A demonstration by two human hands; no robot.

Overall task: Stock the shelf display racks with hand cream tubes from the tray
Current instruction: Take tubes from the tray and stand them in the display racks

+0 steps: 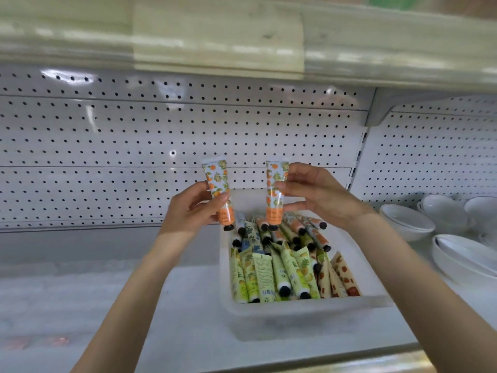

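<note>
A white tray [368, 294] stands on the shelf, filled with several hand cream tubes [279, 273] in green, orange, blue and brown prints with black caps. My left hand [193, 208] holds one orange-print tube [217, 184] upright, cap down, above the tray's far left corner. My right hand [320, 195] pinches a second orange-print tube [274, 195] the same way, over the tray's far side. Both tubes sit in front of the white pegboard back wall [134, 146]. No display rack shows in view.
White bowls [406, 219] and stacked dishes [462, 259] stand on the shelf to the right of the tray. An upper shelf edge [242, 49] overhangs the space. The white shelf surface [107, 292] runs left of the tray.
</note>
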